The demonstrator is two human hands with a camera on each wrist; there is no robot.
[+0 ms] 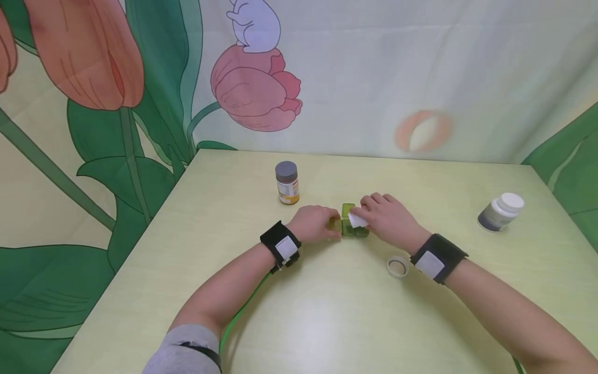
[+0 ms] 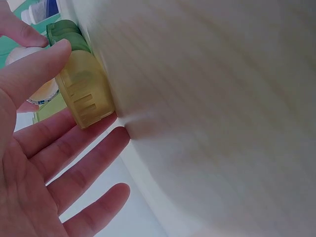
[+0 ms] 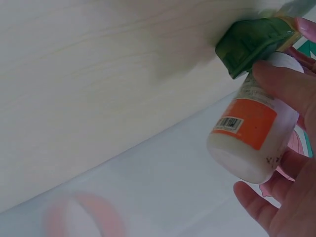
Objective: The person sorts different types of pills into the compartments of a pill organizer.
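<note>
A small translucent pill box (image 1: 348, 228) with green and yellow compartments sits at mid-table. My left hand (image 1: 315, 223) holds its yellow end (image 2: 89, 86) between thumb and fingers; the other fingers are spread out in the left wrist view. At the box's green side, my right hand (image 1: 390, 221) grips a white bottle (image 1: 357, 221) tilted against the box. An orange label (image 3: 247, 123) with a barcode shows on this bottle in the right wrist view. The bottle's mouth is hidden behind my right thumb and the green compartment (image 3: 254, 44).
A brown bottle with a grey lid (image 1: 287, 183) stands behind my left hand. Far right is a white-capped bottle (image 1: 501, 212). A white ring-shaped piece (image 1: 397, 266) lies beside my right wrist. A flower-printed curtain (image 1: 355, 104) hangs behind the table (image 1: 317, 322).
</note>
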